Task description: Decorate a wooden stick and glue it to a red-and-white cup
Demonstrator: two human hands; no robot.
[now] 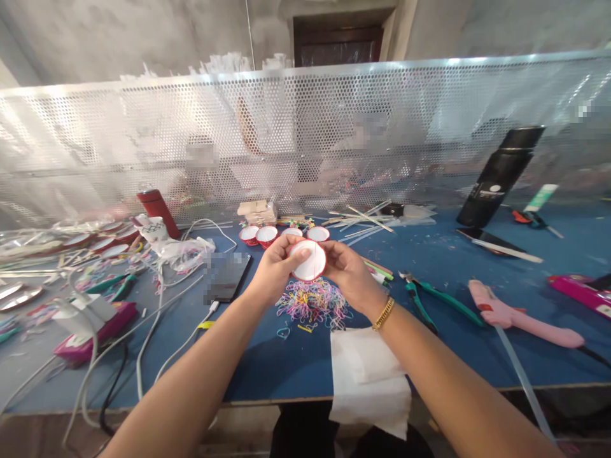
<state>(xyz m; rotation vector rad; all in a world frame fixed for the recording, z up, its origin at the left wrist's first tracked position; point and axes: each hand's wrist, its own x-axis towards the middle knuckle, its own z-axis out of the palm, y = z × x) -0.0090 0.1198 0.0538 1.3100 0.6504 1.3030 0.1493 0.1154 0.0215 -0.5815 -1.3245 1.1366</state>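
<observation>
Above the blue table, both my hands hold a small round piece with a white face and a red rim (314,262). My left hand (275,268) is closed on its left side, the thumb lying across the white face. On the opposite edge, my right hand (350,272) pinches the rim, its fingers partly hidden behind. A thin red line crosses the white face. Just below the hands lies a pile of coloured loops of cord (315,304). Behind them stand several similar red pieces with white tops (266,235), with small colourful bits at their back edges.
To the right lie green-handled pliers (446,302) and a pink glue gun (520,316); a black bottle (499,178) stands farther back. A phone (229,278) and white cables (155,318) are at left. White paper (370,381) hangs over the front edge. A perforated metal screen (334,137) runs behind.
</observation>
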